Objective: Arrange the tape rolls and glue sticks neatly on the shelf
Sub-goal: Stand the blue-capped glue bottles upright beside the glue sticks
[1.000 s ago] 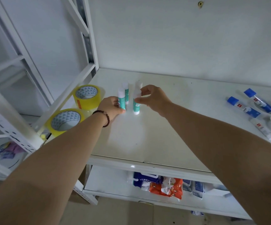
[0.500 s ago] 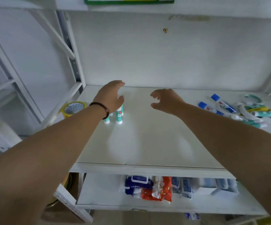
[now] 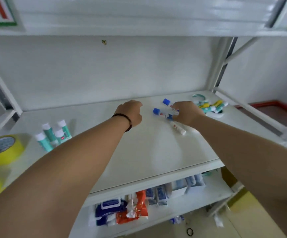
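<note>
Reaching across the white shelf (image 3: pixel 139 152), both bare forearms extend from the lower corners toward its middle. The right hand (image 3: pixel 186 113) rests among loose glue sticks, its fingers (image 3: pixel 174 107) curled round the two blue-capped glue sticks (image 3: pixel 163 110), whose caps project just left of the fingertips; how firmly they are held cannot be told through the blur. A white-capped stick (image 3: pixel 178 128) lies flat directly below that hand, touching or just beside the wrist. Beyond the right hand, toward the far right corner, lies a mixed heap of green and yellow sticks (image 3: pixel 209 106). The left hand (image 3: pixel 130 113), wearing a dark bead bracelet (image 3: pixel 124 121) at the wrist, hovers just left of the blue caps with fingers loosely curled and holding nothing. Well to the left of both hands, four green glue sticks (image 3: pixel 53 134) stand upright in a tight cluster. Farther left still, two yellow tape rolls (image 3: pixel 2 150) sit at the shelf's edge. Packets (image 3: pixel 122 210) occupy the shelf below.
</note>
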